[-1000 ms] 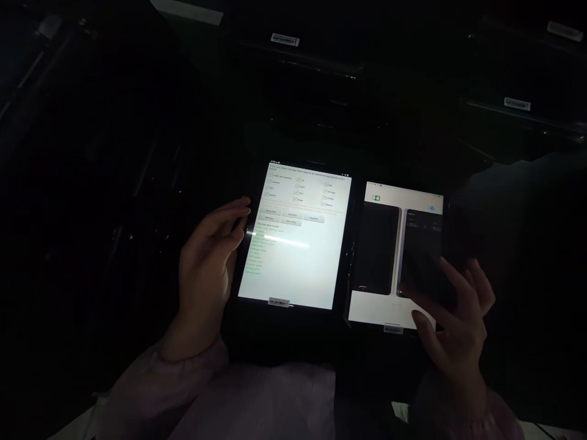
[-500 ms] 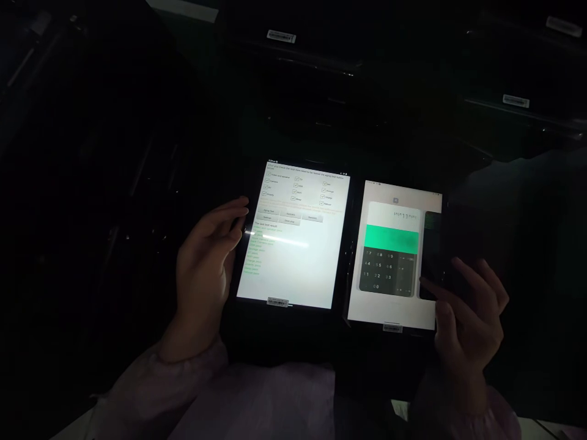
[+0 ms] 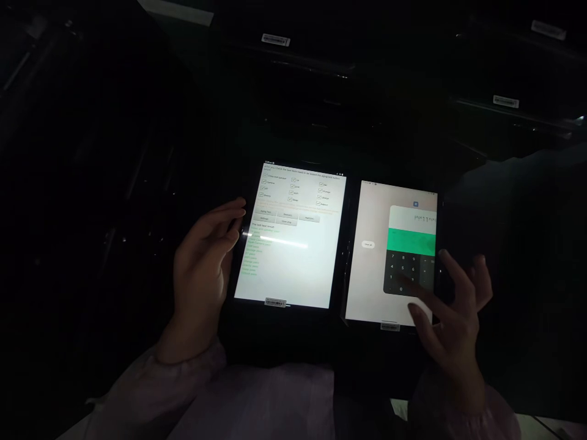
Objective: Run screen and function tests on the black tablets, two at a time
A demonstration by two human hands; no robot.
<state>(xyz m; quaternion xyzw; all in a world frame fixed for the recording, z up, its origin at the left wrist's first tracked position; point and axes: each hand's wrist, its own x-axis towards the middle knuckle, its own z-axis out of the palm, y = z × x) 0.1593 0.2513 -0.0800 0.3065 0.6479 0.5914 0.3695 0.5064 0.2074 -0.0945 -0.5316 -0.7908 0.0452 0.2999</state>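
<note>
Two lit tablets lie side by side. The left tablet [image 3: 298, 263] shows a white page with ticked boxes, grey buttons and lines of green text. My left hand [image 3: 202, 269] rests along its left edge, fingers stretched forward and thumb apart from them; whether the fingertips press on the edge is hard to see. On the right tablet [image 3: 367, 281] a calculator card with a green band sits at the right of the screen, a small pale button at its left. Over this screen's lower right is my right hand [image 3: 452, 311], fingers spread, index finger at the calculator keys.
Barcode labels [image 3: 276, 40] mark dark, glossy devices at the back, with another label [image 3: 505, 102] farther right. Both tablets carry a barcode label on the lower edge. The dark surroundings hide most other detail.
My right hand has moved left across the right tablet's screen. The calculator card has slid right, the dark card beside it is gone, and a small button shows at the left.
</note>
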